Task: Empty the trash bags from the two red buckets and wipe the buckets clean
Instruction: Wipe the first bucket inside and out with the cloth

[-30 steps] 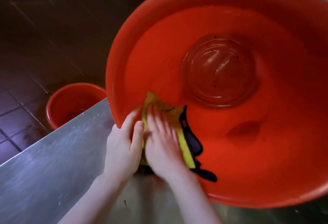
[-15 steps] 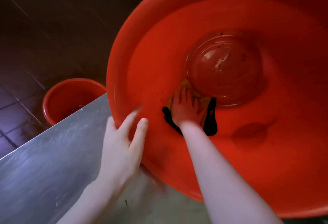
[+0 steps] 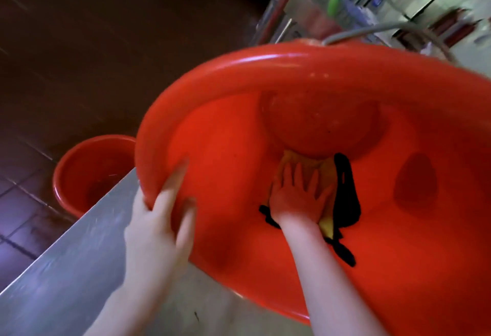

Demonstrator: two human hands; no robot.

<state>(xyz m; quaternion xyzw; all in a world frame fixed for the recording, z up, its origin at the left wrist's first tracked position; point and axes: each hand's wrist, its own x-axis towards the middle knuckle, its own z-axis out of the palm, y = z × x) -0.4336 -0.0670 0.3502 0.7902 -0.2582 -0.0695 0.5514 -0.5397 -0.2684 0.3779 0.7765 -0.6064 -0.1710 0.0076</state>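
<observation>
Right hand: fingers spread and straight, palm flat, pressing a yellow cloth with black trim against the inner wall of the large red bucket. The cloth's upper edge touches the round bottom of the bucket, which shows dark specks.

Left hand: at the bucket's lower-left rim, fingers fairly straight and laid over the rim onto the inner wall. Thumb hidden, hand motion-blurred.

Large bucket: tipped on its side, mouth toward the camera, over the stainless steel table.

Second red bucket: upright on the dark tiled floor, just beyond the table edge, partly hidden by table and large bucket.

Background, upper right: a grey hose, blurred.
</observation>
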